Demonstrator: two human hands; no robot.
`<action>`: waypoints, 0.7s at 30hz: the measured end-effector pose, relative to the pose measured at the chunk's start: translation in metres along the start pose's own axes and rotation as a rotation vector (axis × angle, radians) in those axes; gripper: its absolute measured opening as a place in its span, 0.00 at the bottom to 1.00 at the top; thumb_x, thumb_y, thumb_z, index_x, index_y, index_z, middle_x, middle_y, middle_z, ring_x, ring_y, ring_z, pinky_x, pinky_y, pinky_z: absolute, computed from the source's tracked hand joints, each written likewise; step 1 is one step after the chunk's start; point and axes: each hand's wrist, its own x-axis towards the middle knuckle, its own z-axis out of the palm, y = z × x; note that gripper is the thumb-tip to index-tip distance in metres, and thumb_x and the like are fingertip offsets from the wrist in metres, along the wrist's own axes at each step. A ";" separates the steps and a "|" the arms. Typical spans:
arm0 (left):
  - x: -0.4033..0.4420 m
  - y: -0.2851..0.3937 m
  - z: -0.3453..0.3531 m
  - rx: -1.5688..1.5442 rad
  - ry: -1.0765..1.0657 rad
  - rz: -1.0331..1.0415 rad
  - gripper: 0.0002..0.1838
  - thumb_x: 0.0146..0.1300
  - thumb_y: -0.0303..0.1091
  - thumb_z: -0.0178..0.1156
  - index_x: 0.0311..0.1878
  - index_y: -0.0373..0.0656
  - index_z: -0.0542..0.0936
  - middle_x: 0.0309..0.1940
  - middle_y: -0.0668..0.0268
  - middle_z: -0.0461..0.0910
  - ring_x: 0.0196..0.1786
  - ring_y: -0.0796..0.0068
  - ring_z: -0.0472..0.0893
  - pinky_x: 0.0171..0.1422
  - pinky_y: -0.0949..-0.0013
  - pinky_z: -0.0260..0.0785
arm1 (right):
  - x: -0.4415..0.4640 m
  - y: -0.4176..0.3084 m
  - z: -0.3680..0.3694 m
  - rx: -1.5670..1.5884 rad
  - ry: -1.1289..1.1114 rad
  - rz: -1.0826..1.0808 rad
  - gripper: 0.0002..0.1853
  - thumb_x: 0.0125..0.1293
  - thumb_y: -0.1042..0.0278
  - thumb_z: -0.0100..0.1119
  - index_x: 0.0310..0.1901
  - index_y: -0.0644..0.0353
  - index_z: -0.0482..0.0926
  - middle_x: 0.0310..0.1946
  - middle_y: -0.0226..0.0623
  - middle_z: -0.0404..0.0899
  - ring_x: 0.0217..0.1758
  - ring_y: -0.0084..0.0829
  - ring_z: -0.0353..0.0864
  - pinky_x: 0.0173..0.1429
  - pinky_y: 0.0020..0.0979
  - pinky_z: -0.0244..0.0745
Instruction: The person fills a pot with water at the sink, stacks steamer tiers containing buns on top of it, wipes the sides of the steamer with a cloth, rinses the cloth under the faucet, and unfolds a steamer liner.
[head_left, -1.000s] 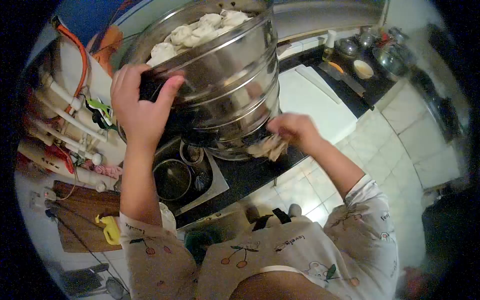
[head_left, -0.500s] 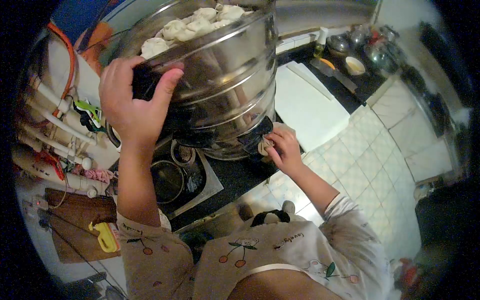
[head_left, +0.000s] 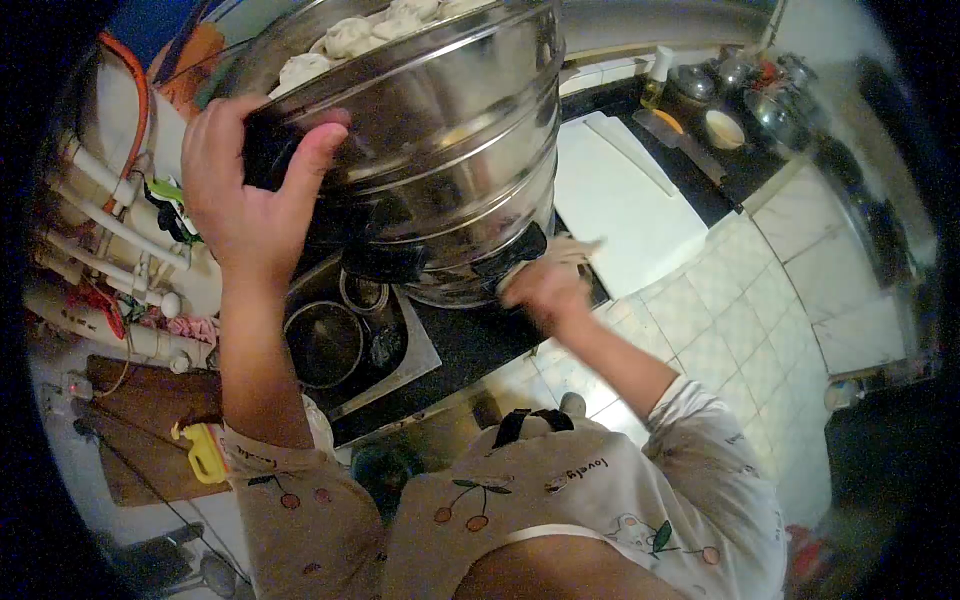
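A tall metal steamer of stacked tiers stands tilted in the view, with pale dumplings or buns in its top tier. My left hand is wrapped round the black handle on the upper tier's left side, thumb toward the rim. Beside a black handle low on the steamer, my right hand is closed on a beige cloth. Its fingers are partly blurred.
A white board lies on the dark counter right of the steamer. Beyond it are a knife, a small bowl and a bottle. Black pans sit at lower left; white pipes line the left wall.
My right hand has shifted along the steamer's lower right side, and the cloth now spreads above and right of it. My left hand still grips its handle and appears slightly farther left.
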 end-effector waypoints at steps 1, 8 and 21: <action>-0.001 -0.001 0.000 -0.001 -0.003 -0.014 0.21 0.40 0.45 0.68 0.32 0.41 0.73 0.27 0.60 0.72 0.34 0.60 0.72 0.40 0.66 0.64 | 0.002 -0.023 0.017 0.070 -0.113 0.006 0.07 0.51 0.70 0.49 0.31 0.56 0.77 0.33 0.36 0.78 0.42 0.37 0.75 0.46 0.36 0.71; -0.003 -0.004 0.001 -0.009 0.001 -0.035 0.23 0.40 0.46 0.69 0.33 0.40 0.73 0.29 0.60 0.73 0.34 0.59 0.73 0.40 0.66 0.65 | -0.019 0.010 -0.006 -0.253 0.264 -0.045 0.11 0.45 0.76 0.53 0.34 0.56 0.75 0.35 0.37 0.77 0.39 0.40 0.77 0.41 0.35 0.72; -0.002 -0.002 -0.001 0.014 -0.003 -0.012 0.22 0.39 0.45 0.69 0.34 0.41 0.74 0.29 0.61 0.73 0.34 0.62 0.73 0.42 0.68 0.64 | -0.054 0.055 -0.001 -0.126 -0.056 0.031 0.09 0.47 0.73 0.52 0.33 0.54 0.75 0.42 0.35 0.76 0.48 0.36 0.75 0.50 0.32 0.70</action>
